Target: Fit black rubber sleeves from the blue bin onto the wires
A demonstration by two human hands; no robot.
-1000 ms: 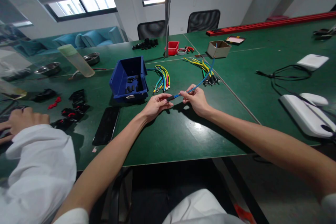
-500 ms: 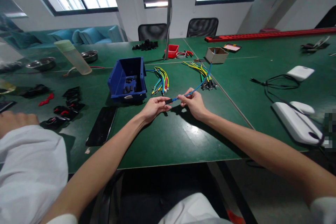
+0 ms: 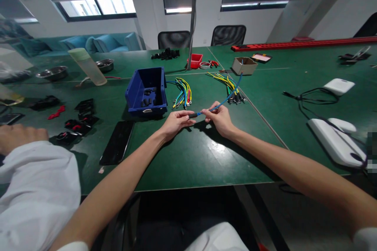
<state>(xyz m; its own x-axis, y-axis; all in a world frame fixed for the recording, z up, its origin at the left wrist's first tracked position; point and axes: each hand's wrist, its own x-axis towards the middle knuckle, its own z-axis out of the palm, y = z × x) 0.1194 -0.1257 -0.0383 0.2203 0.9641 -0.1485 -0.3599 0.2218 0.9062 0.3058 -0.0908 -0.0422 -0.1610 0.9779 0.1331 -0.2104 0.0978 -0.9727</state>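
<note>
Between finger and thumb, my left hand (image 3: 176, 122) pinches a short black sleeve (image 3: 193, 115). The sleeve sits at the near end of a blue cable (image 3: 226, 100), which my right hand (image 3: 218, 119) grips close beside it. From there the cable's free end curves up and away to the right. Behind my left hand lies a bundle of yellow, blue and red cables (image 3: 184, 92) with metal lugs. Beyond my right hand is a second bundle of yellow and green cables (image 3: 228, 86) with black ends. A blue bin (image 3: 134, 100) to the left holds several black sleeves (image 3: 149, 96).
A black phone (image 3: 117, 143) lies left of my forearm, near black and red parts (image 3: 78, 125). Another person's sleeve (image 3: 38, 180) is at far left. Behind stand a cardboard box (image 3: 244, 66) and a red tray (image 3: 194, 61). White devices (image 3: 335, 141) with a cord lie right.
The whole view has shifted slightly, so everything appears a little lower and further right. Both hands keep their hold on the sleeve and the blue cable, with hardly any other movement.
</note>
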